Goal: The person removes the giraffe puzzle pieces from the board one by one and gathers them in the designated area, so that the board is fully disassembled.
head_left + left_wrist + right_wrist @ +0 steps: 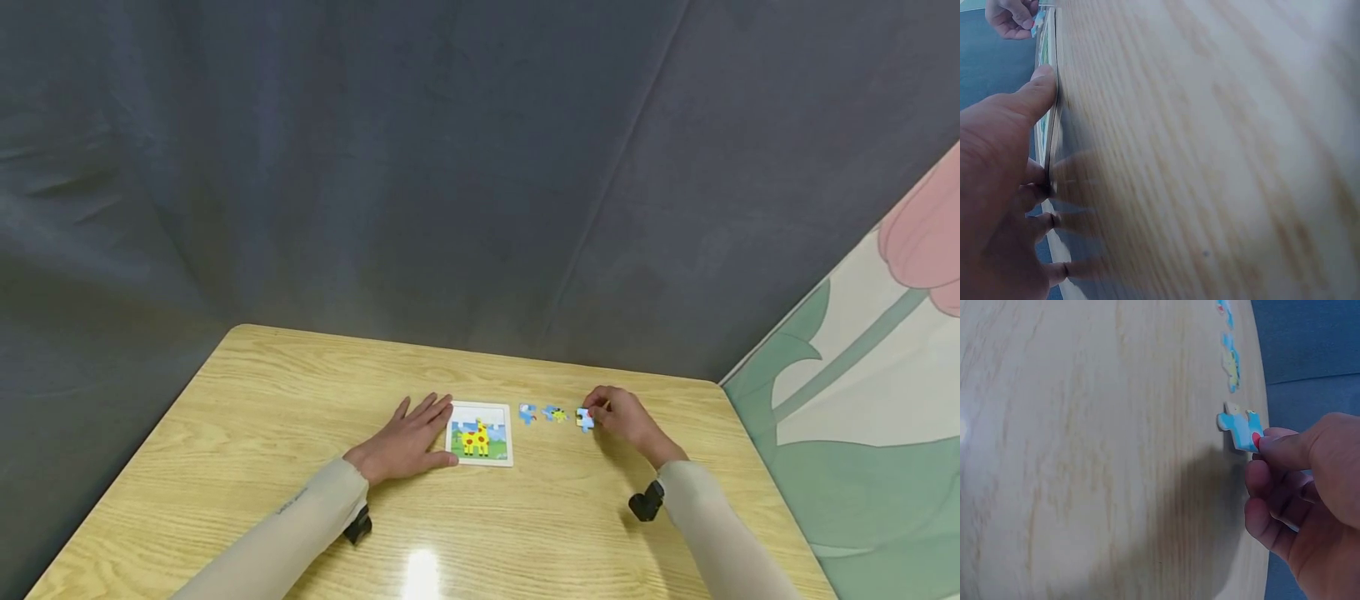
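Note:
A small puzzle tray (pixel 510 437) with a pale rim lies on the table, its lower part filled with a giraffe picture (pixel 476 439) and its upper strip plain white. My left hand (pixel 408 442) rests at the tray's left edge, fingers stretched out, thumb (pixel 1040 94) touching the lower left corner. Between thumb and forefinger, my right hand (pixel 622 417) pinches a blue puzzle piece (pixel 1244 431) with a red spot. In the right wrist view this piece looks tilted; whether it touches the table I cannot tell. Two loose pieces, one blue-yellow (pixel 556 413) and one blue-white (pixel 528 413), lie between tray and right hand.
The light wood table (pixel 300 392) ends at a dark grey curtain (pixel 450 183) behind it. On the right stands a panel with a painted pink flower (pixel 926 242). Each wrist carries a small black camera (pixel 647 502). A bright glare shows near the front.

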### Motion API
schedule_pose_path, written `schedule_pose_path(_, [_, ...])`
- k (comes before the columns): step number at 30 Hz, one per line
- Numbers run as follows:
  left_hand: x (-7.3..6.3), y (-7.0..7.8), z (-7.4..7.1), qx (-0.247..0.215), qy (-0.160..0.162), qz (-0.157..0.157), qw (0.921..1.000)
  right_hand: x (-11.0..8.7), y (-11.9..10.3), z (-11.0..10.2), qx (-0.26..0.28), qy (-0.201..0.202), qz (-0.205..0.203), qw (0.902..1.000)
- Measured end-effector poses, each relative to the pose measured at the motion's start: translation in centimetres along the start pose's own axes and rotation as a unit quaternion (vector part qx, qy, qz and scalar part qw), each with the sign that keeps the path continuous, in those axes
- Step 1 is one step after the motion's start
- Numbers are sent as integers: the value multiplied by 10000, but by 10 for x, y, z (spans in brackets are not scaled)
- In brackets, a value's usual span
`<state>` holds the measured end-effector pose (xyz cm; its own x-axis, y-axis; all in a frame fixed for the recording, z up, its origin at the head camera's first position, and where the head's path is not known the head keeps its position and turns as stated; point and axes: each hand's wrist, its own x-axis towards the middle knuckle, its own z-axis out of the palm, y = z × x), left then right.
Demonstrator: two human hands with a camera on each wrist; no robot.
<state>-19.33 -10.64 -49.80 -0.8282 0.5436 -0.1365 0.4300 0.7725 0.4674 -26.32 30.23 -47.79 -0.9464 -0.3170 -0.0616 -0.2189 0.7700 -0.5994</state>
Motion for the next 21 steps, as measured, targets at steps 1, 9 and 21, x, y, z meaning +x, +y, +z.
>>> schedule_pose_path(1, [0, 0, 0, 5, 2, -1, 10000, 1, 1, 1, -14, 18, -6, 10000])
schedule_pose_path(9, [1, 0, 2, 22, 17, -72, 10000, 6, 5, 10, -69, 97, 12, 9999])
schedule_pose_path(21, [2, -3, 4, 1, 35, -35, 10000, 7, -1, 18, -29, 93, 115, 9999])
